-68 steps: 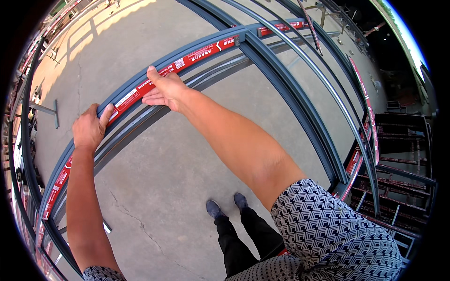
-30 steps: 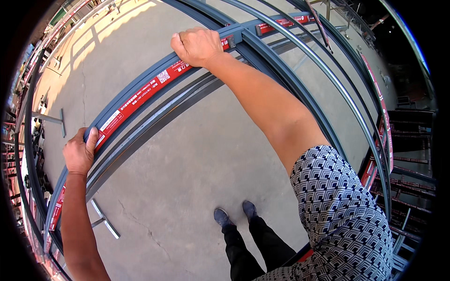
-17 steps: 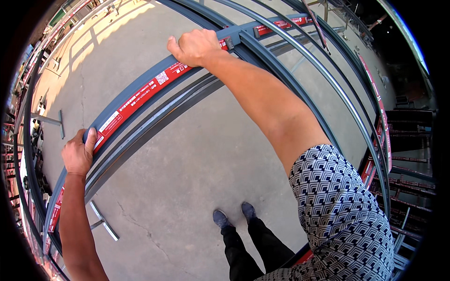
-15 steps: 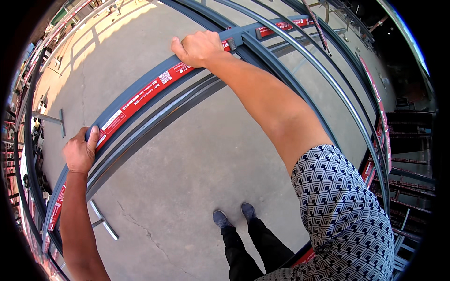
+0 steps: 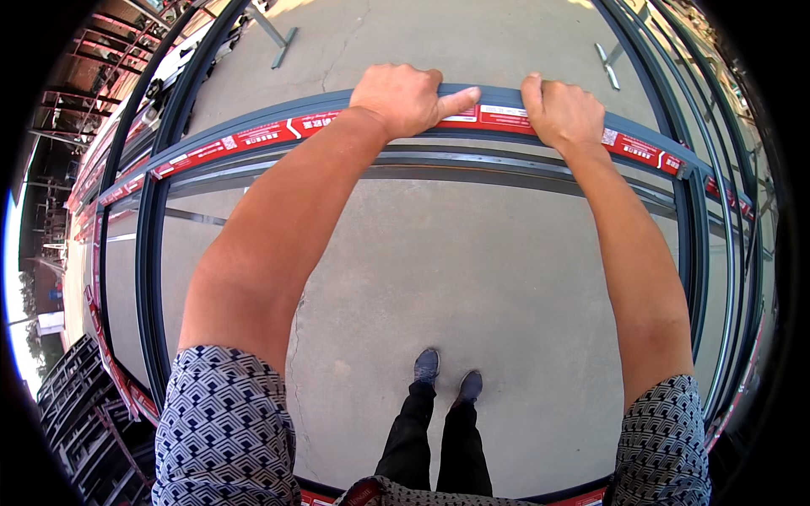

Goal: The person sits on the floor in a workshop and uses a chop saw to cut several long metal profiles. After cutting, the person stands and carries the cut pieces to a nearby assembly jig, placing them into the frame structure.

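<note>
A long grey metal profile (image 5: pixel 496 121) with red printed film along its near face runs crosswise in front of me. My left hand (image 5: pixel 398 101) is closed over its top edge, thumb stretched along the bar toward the right. A short way to the right, my right hand (image 5: pixel 564 114) grips the same profile, its thumb on the upper face. The undersides of both grips are hidden. Below and nearer to me, a second metal rail (image 5: pixel 506 167) lies parallel to the profile. Neither hand touches it.
Long dark grey beams flank me on the left (image 5: pixel 150 278) and right (image 5: pixel 693 253), meeting the cross profile. Beyond it stand metal stand legs (image 5: pixel 283 51). Dark metal racks (image 5: pixel 89 422) fill the lower left. Another red-filmed bar (image 5: pixel 582 499) passes close to my waist.
My view has turned, so the profile now lies crosswise instead of slanting. Along it, my right hand has shifted left, closer to my left hand, which stays near the same white sticker.
</note>
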`<state>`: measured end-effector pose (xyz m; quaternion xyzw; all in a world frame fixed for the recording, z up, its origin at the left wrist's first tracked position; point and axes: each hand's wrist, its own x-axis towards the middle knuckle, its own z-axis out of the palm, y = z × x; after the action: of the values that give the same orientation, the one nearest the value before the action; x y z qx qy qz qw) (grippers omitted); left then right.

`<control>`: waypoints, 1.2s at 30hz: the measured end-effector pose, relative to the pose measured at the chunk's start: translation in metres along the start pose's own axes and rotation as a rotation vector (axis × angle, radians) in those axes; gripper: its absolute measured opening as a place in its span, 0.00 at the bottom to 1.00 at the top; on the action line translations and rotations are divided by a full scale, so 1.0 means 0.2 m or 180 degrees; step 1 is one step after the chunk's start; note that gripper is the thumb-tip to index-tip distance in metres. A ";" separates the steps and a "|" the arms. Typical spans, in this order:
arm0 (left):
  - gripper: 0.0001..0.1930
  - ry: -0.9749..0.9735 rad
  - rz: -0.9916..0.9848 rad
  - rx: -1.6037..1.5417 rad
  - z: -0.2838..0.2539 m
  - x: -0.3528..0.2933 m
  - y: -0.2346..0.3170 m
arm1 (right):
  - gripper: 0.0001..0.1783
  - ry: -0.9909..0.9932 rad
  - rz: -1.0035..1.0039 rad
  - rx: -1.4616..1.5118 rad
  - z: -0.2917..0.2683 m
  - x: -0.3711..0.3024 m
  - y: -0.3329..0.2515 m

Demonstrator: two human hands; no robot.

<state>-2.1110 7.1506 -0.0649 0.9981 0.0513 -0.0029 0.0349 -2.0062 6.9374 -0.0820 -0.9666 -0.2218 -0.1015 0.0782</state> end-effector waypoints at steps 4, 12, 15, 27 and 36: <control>0.43 0.0037 0.0065 -0.0040 -0.04 -0.05 -0.08 | 0.34 0.0140 0.0018 -0.0172 0.01 -0.01 0.00; 0.43 0.0166 -0.0913 0.0114 -0.06 -0.43 -1.02 | 0.37 0.0149 0.0017 -0.0280 0.08 0.02 0.04; 0.40 0.0640 -0.1065 0.0237 0.01 -0.53 -1.30 | 0.38 0.0241 -0.0005 -0.0280 0.11 0.03 0.06; 0.39 0.0484 -0.1079 0.0186 -0.02 -0.53 -1.35 | 0.39 0.0315 -0.0029 -0.0287 0.20 0.09 0.16; 0.39 0.0704 -0.1397 0.0112 0.01 -0.63 -1.69 | 0.35 0.0407 -0.0093 -0.0197 0.22 0.09 0.21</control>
<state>-2.2711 7.4734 -0.0884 0.9577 0.2703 0.0980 0.0102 -1.9639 6.9158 -0.1238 -0.9568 -0.2272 -0.1710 0.0609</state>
